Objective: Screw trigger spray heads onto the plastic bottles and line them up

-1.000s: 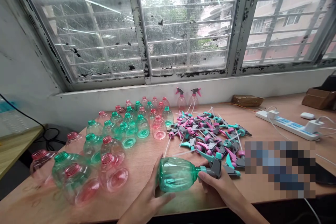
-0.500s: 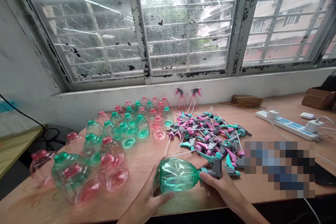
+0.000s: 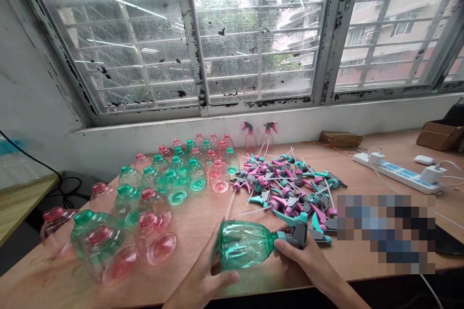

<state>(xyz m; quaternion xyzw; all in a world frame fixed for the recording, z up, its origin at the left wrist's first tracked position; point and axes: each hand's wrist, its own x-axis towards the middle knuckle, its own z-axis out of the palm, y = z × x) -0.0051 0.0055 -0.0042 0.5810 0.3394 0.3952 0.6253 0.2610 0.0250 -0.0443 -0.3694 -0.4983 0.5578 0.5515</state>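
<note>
A clear green spray bottle [image 3: 245, 245] lies on its side in the air above the near table edge, its base to the left. My left hand [image 3: 208, 268] cups the base end, thumb below and fingers behind. At the neck, my right hand [image 3: 295, 251] pinches the collar of the grey and teal trigger sprayer [image 3: 299, 232], which sits on the bottle's mouth. Some right fingers are hidden behind the neck. Just beyond the hands spreads a pile of loose trigger sprayers [image 3: 286, 183] in pink, teal and grey, with white dip tubes.
Open pink and green bottles [image 3: 170, 181] stand in rows on the left of the table. Two pink bottles with sprayers [image 3: 268, 139] stand by the wall. A power strip [image 3: 398, 174], a brown package [image 3: 341, 138] and a cardboard box [image 3: 440, 135] are at the right. One area is pixelated.
The green bottle has turned about its long axis between my hands, its reflections shifting. It has also dipped slightly at the base. Both hands stay in nearly the same place.
</note>
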